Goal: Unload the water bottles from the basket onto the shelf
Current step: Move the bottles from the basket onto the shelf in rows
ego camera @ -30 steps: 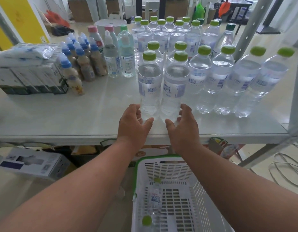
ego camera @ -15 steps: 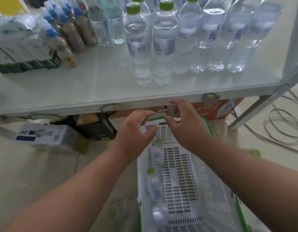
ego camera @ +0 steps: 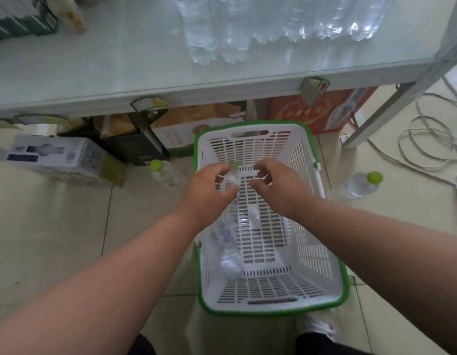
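Both hands reach down into the white basket [ego camera: 309, 226]; the left hand [ego camera: 209, 190] has its fingers curled about a water bottle [ego camera: 230, 184] whose green cap points away toward the shelf [ego camera: 119, 80], its long axis running from the person outward, though blur hides how firm the grip is; the right hand [ego camera: 278, 185] hovers just beside it, fingers loosely bent, holding nothing; a second bottle [ego camera: 228, 252] lies below the left wrist, lengthwise along the basket; beyond the hands, standing bottles [ego camera: 222, 29] crowd the shelf; loose bottles lie on the floor left [ego camera: 166, 172] and right [ego camera: 363, 184] of the hands.
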